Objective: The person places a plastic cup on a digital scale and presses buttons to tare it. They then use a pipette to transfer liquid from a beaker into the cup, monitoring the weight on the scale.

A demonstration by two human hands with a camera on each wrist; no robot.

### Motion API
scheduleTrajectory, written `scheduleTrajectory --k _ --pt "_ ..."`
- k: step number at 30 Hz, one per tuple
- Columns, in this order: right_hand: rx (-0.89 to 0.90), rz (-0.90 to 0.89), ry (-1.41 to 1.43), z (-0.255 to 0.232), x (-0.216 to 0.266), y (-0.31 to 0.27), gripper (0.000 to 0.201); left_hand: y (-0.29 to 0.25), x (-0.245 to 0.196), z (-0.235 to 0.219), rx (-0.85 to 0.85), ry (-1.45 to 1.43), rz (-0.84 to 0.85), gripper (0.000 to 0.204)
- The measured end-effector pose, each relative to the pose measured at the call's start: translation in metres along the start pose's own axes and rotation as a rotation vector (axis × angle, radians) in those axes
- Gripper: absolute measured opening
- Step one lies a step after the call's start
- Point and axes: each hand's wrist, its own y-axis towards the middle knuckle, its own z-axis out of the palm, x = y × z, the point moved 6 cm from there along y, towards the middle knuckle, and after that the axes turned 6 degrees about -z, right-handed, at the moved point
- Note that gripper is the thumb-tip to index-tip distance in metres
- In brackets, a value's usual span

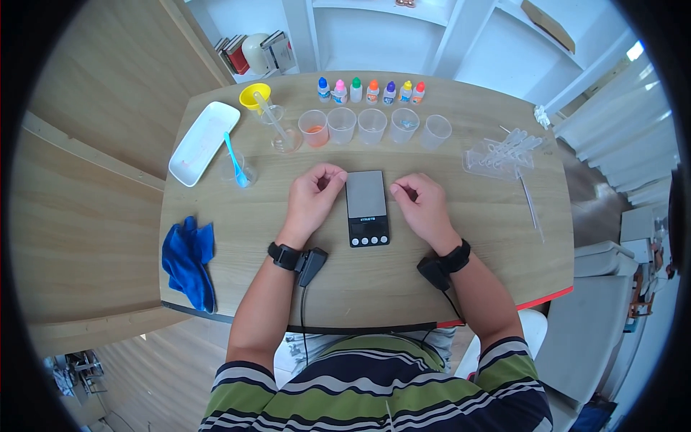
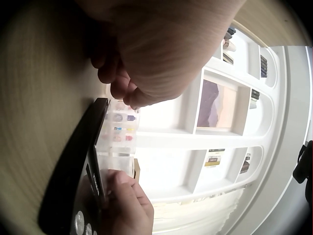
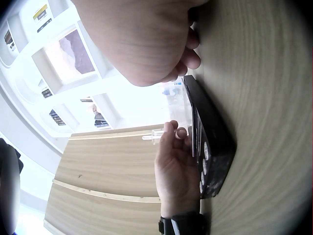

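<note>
A black digital scale [image 1: 368, 227] with a grey weighing plate [image 1: 366, 193] lies on the wooden table in front of me. Its display is dark, and a row of round silver buttons runs along the near end. My left hand [image 1: 314, 196] rests on the table at the scale's left side, fingers loosely curled and thumb tip close to the upper left edge. To the right of the scale lies my right hand [image 1: 422, 205], loosely curled too, a small gap from the plate. Neither hand holds anything.
Several clear cups [image 1: 372, 127] stand beyond the scale, one with orange liquid [image 1: 314, 131]. Behind them are small dropper bottles [image 1: 389, 92]. Leftward are a white tray [image 1: 204, 144], yellow funnel [image 1: 255, 95], blue spoon [image 1: 236, 163] and blue cloth [image 1: 188, 261]. Plastic droppers [image 1: 507, 153] lie at right.
</note>
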Motion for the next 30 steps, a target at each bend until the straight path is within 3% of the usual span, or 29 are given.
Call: scheduleTrajectory --k 30 --pt "0.013 -0.008 -0.043 -0.0016 0.0040 0.0009 0.008 -0.0009 0.0000 0.0013 0.025 0.042 -0.035 0.016"
